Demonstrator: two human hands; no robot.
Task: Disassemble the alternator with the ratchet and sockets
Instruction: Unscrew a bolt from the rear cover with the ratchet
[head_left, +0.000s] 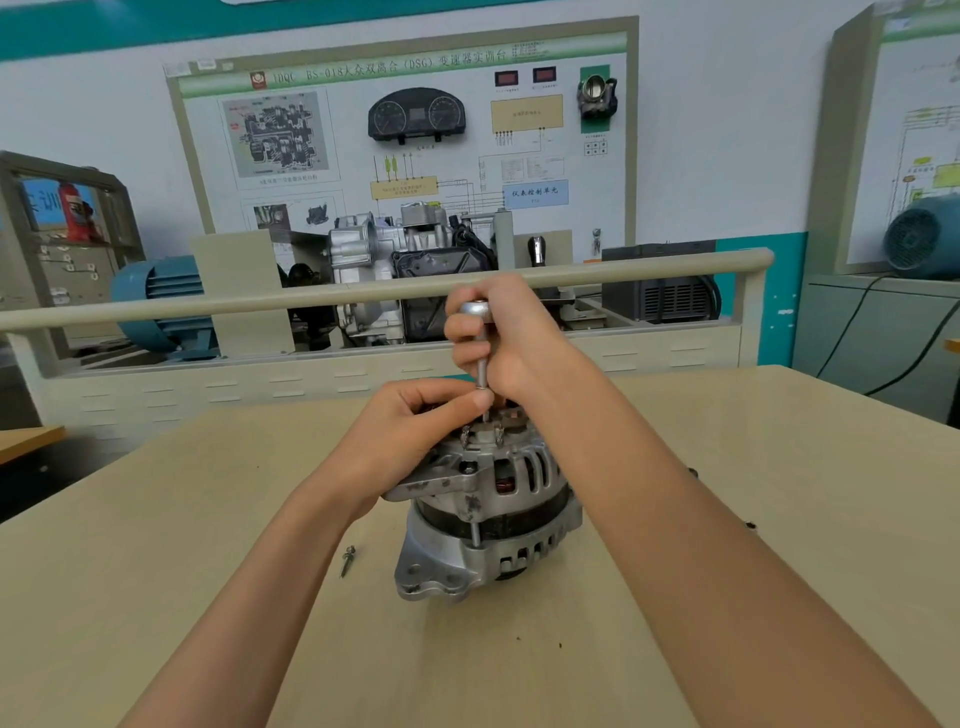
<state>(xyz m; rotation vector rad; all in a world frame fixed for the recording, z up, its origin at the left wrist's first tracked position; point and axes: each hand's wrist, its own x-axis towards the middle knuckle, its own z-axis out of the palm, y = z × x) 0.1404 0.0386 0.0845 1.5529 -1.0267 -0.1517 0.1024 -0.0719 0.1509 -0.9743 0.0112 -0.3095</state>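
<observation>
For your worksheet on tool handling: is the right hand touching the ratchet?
Touching. The head view shows the right hand wrapped round the upright ratchet.

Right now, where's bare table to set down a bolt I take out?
Bare table lies in front of the alternator, between the forearms. Left of it lies a loose screw. On top it's crowded: left hand, right hand, ratchet.

Your table (727, 519) lies open on both flanks of the alternator (488, 509); one loose bolt (347, 560) sits just left of it; rail (311, 304) bars the far edge.
</observation>
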